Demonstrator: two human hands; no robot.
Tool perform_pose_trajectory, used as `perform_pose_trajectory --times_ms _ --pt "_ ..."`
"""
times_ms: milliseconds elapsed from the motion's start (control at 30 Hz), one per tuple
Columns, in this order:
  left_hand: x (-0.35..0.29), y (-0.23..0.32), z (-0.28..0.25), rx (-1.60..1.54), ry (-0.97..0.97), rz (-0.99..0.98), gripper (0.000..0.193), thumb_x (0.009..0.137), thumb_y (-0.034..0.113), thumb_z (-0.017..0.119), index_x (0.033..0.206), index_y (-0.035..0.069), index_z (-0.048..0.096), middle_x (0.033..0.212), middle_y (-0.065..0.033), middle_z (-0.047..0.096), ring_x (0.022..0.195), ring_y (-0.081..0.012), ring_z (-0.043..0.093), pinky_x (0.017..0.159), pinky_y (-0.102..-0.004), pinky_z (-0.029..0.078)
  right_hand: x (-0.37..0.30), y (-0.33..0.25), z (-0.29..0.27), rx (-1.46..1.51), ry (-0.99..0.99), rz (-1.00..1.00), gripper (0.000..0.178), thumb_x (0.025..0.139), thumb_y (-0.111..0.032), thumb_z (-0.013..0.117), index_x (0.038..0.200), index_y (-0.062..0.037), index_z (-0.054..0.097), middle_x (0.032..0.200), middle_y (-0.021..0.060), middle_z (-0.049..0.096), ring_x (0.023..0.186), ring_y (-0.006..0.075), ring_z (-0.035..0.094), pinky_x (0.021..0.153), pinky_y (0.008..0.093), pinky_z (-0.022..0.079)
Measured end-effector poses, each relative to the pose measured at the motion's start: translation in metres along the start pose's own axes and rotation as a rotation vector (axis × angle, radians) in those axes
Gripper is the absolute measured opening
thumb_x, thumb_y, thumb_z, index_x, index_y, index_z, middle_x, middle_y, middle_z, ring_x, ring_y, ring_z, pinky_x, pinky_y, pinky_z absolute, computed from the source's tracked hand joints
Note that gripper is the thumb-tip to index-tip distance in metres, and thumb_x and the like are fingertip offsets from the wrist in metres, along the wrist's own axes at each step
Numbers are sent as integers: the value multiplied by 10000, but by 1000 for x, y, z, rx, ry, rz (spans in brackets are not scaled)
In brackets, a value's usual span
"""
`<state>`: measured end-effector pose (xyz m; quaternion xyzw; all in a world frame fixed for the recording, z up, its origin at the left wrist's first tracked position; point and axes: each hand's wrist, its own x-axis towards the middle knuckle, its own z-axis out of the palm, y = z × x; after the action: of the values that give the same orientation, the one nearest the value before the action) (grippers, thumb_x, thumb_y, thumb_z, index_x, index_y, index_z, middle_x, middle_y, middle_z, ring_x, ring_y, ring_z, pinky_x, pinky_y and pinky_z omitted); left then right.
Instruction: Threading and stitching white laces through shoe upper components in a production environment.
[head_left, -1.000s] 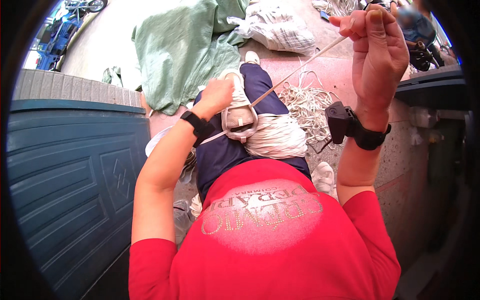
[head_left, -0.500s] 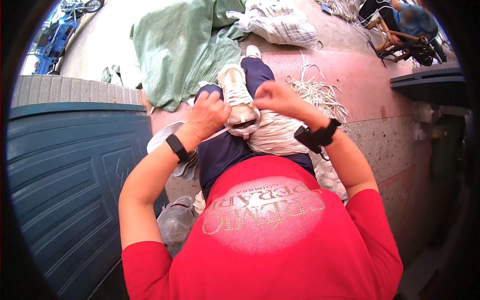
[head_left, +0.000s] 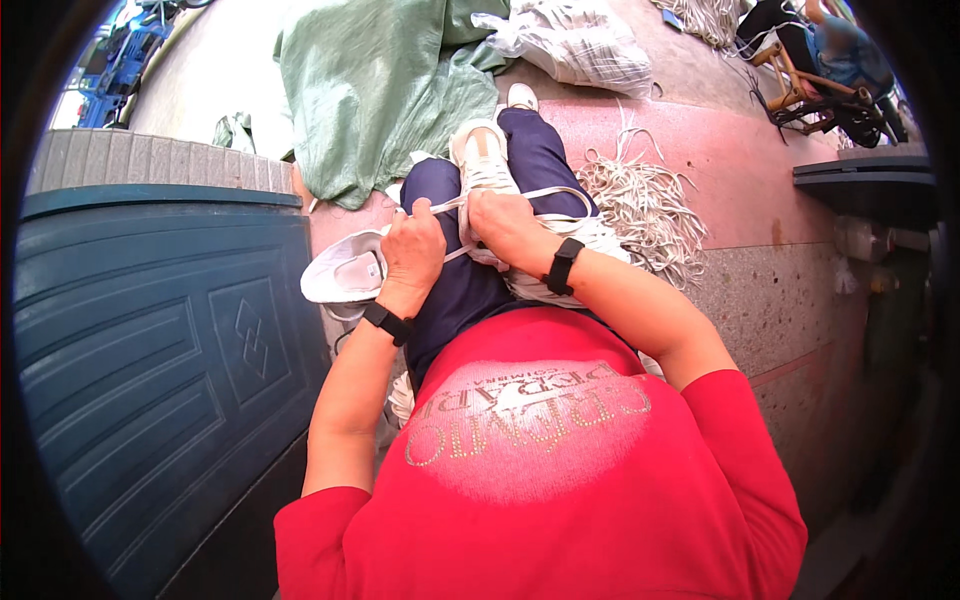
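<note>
A beige and white sneaker [head_left: 483, 150] lies along my lap, toe pointing away from me. My left hand [head_left: 414, 246] is closed just left of it, pinching a white shoelace [head_left: 447, 207] that stretches toward the other hand. Curled over the shoe's heel end, my right hand [head_left: 507, 226] is closed on the lace and hides the shoe's opening. A loop of lace arcs out to the right of that hand. Beside my left hand sits another white shoe [head_left: 343, 272], its opening facing up. Loose white laces [head_left: 600, 240] lie across my lap, partly behind my right forearm.
On the floor to the right is a tangled pile of laces [head_left: 655, 215]. A green sheet [head_left: 355, 100] and a white plastic bag [head_left: 580, 45] lie ahead. A blue panelled door [head_left: 170, 350] stands at left. Far right, a person sits near a bamboo-like frame [head_left: 790, 85].
My right hand has moved left and nearer, from beside the shoe to over its heel end. The hands are closer together, and the white shoe at left shows more fully.
</note>
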<state>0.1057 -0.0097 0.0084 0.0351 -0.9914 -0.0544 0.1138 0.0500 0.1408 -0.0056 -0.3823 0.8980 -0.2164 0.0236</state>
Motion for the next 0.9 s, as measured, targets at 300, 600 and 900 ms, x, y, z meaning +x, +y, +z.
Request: perform_pose_trajectory --times_ms 300,600,900 --pt "10 15 1 -262 -40 -191 150 780 108 462 881 29 541 747 -191 578 744 -361 563 659 -454 448 20 29 -159 1846 -252 219 243 848 -244 463 643 -112 467 541 -57 345 470 62 348 460 226 309" --pt "91 32 -28 -801 -636 14 257 754 180 622 970 40 621 826 -84 612 803 -160 564 735 -287 434 19 23 -260 2035 46 -257 258 877 -188 345 625 -135 351 514 -61 270 403 69 237 434 242 242" --pt "123 2 -46 -1648 -895 -233 199 833 181 569 935 10 586 879 -71 603 867 -157 542 747 -284 430 27 74 -235 1373 460 99 229 874 -223 439 890 -23 550 804 55 588 736 122 547 663 249 406"
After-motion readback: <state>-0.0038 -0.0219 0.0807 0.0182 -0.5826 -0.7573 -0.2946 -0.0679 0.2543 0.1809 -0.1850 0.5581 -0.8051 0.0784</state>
